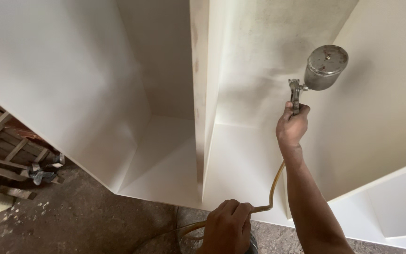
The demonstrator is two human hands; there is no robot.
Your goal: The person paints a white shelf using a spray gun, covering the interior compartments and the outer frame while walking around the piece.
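- The right hand (291, 128) is gripping a spray gun (312, 80), fingers wrapped tight around its handle; whether one is on the trigger, I cannot tell.
- The gun is looking worn: dull grey metal, with a round cup (325, 67) sitting on top, stained with brown patches.
- It is sitting high and right of centre, inside the right bay of a white cabinet (71, 84).
- Its long axis is running from the handle up to the cup, leaning slightly right; the nozzle is facing away, into the bay's back panel, just beside it.
- A yellowish hose (273, 188) is dropping from the gun and curving down to the left hand (226, 228), which is closing its fingers around it low in the view.
- The cabinet's panels are showing smooth white, with a greyish haze on the panel near the gun; a bare-edged divider (199, 94) is splitting the two bays.
- Below, a rough grey floor (81, 216) is showing, with wooden slats (5, 146) lying at far left.
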